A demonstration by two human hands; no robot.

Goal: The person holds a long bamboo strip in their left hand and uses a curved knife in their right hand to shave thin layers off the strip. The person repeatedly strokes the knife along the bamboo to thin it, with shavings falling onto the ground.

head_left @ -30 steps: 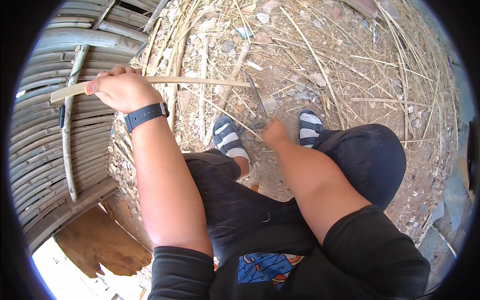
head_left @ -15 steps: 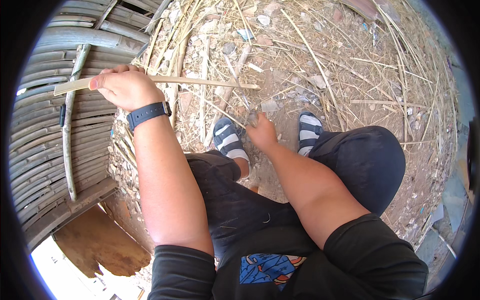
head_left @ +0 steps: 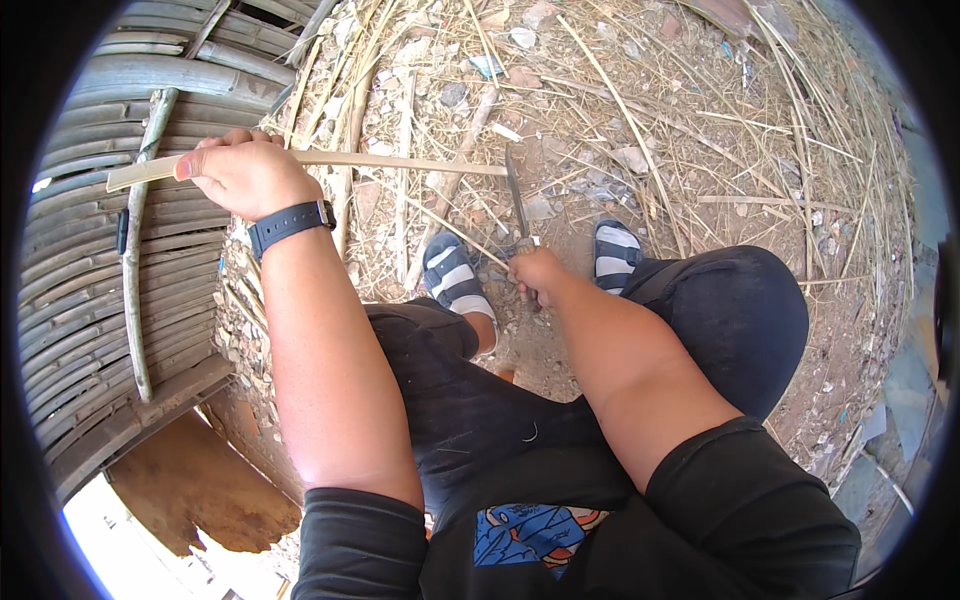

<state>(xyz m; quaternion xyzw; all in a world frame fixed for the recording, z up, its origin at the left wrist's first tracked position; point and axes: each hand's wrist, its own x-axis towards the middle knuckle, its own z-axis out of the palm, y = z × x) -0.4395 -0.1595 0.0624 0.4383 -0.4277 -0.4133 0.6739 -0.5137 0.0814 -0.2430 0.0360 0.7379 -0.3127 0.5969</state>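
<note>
My left hand [head_left: 248,176], with a dark watch on its wrist, is closed around a long pale bamboo strip [head_left: 400,163]. The strip lies level across the view, its wide end poking out left of the hand and its narrower end reaching right. My right hand [head_left: 540,272] grips a knife [head_left: 517,200] by the handle, low between my feet. The narrow blade points away from me and meets the strip's right end; whether it cuts into it I cannot tell. Most of the handle is hidden by the fingers.
A bamboo slat wall [head_left: 180,240] with an upright pole [head_left: 138,260] stands close on my left. Straw, thin sticks and stones litter the ground [head_left: 720,190]. My sandalled feet are below the strip, the left [head_left: 453,270] nearest it. A brown sheet [head_left: 200,480] lies at lower left.
My right hand has shifted slightly right and down, turning the knife from a leftward slant to nearly upright, at the strip's end. My left hand and the strip have barely moved.
</note>
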